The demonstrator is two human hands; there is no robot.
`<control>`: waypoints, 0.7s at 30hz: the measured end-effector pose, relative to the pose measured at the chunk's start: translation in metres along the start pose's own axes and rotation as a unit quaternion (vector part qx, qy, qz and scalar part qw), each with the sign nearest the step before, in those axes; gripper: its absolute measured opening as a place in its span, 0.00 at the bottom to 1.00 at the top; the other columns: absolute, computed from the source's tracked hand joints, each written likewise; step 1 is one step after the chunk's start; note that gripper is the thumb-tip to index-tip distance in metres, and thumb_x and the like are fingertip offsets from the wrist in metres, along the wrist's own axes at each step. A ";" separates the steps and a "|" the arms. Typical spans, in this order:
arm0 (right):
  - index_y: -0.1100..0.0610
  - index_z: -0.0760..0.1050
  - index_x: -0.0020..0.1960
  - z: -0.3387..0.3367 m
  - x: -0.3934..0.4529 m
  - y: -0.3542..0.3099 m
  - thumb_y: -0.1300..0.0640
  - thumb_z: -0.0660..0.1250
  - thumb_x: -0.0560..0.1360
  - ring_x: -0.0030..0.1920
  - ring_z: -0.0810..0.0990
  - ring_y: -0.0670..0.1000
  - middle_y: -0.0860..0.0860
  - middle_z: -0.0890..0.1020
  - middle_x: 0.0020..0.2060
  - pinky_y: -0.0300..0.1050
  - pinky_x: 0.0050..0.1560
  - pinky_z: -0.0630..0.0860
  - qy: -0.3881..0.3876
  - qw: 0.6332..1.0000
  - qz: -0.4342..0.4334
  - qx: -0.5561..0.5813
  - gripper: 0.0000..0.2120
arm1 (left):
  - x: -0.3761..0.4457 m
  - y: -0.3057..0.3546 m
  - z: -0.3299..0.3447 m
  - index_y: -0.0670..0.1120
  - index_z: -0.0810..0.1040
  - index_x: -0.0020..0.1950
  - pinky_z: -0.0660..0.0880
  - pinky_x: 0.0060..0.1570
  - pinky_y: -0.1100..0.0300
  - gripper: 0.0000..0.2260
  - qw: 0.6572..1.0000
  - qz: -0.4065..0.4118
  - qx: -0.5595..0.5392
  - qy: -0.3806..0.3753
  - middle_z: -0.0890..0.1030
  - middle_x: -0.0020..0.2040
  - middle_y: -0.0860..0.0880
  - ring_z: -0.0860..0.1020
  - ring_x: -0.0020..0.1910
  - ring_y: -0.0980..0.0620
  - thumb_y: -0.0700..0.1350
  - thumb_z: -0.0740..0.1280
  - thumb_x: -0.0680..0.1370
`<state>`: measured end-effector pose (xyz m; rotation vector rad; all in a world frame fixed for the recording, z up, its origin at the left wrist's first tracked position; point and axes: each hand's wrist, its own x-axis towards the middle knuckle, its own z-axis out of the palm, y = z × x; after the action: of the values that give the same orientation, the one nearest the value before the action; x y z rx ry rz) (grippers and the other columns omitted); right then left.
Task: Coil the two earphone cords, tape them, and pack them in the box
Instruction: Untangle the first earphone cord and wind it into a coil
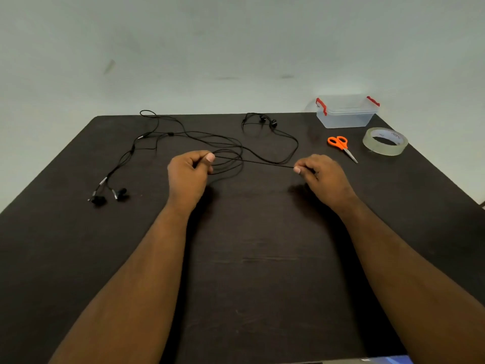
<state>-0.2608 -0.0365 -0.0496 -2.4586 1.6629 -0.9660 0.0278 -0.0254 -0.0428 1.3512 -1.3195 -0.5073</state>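
- Two hands work above one dark table [249,271]: the left hand [187,177] at about 11 o'clock from table centre, fingers curled, pinching several loops of one black earphone cord [265,162].
- At about 1 o'clock, the right hand [321,177] pinches the same cord between thumb and fingertip; the cord runs taut between the hands.
- At 9 o'clock, the second earphone cord [123,161] lies loose, its two earbuds nearest.
- Farther, at 2 o'clock: one pair of orange scissors [341,145], one roll of clear tape [385,141].
- Farthest, one clear box [345,111] with two red clips.
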 end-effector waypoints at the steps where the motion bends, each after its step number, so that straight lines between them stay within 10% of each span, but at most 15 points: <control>1: 0.56 0.81 0.49 0.001 0.001 0.002 0.56 0.65 0.78 0.44 0.74 0.49 0.49 0.80 0.42 0.48 0.46 0.71 0.004 1.000 0.007 -0.003 0.06 | 0.001 0.000 -0.001 0.46 0.83 0.46 0.75 0.45 0.67 0.05 1.000 0.002 0.008 -0.001 0.81 0.34 0.51 0.80 0.38 0.56 0.43 0.68 0.78; 13: 0.53 0.79 0.48 0.000 0.006 -0.006 0.54 0.63 0.78 0.50 0.78 0.54 0.50 0.82 0.47 0.51 0.51 0.74 0.039 0.985 0.168 -0.029 0.07 | 0.013 -0.003 -0.003 0.39 0.82 0.46 0.73 0.42 0.60 0.05 0.970 0.187 0.150 -0.044 0.81 0.41 0.45 0.78 0.41 0.51 0.38 0.66 0.78; 17: 0.47 0.75 0.60 -0.001 0.008 -0.016 0.47 0.64 0.77 0.64 0.71 0.55 0.50 0.76 0.62 0.56 0.62 0.67 0.011 0.963 0.263 -0.061 0.13 | 0.009 0.002 0.006 0.41 0.82 0.45 0.71 0.38 0.63 0.04 0.967 0.209 0.132 -0.057 0.78 0.37 0.49 0.75 0.38 0.53 0.40 0.68 0.77; 21: 0.54 0.72 0.68 0.016 0.019 -0.067 0.53 0.70 0.73 0.68 0.70 0.52 0.49 0.75 0.66 0.54 0.70 0.65 0.108 0.984 0.067 0.126 0.25 | 0.006 0.008 0.016 0.42 0.82 0.43 0.66 0.35 0.68 0.02 0.961 0.234 0.115 -0.089 0.72 0.34 0.53 0.72 0.34 0.55 0.40 0.70 0.75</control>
<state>-0.1925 -0.0286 -0.0308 -2.1165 1.6198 -1.3697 0.0121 -0.0351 -0.0378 1.1387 -1.8265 -0.1538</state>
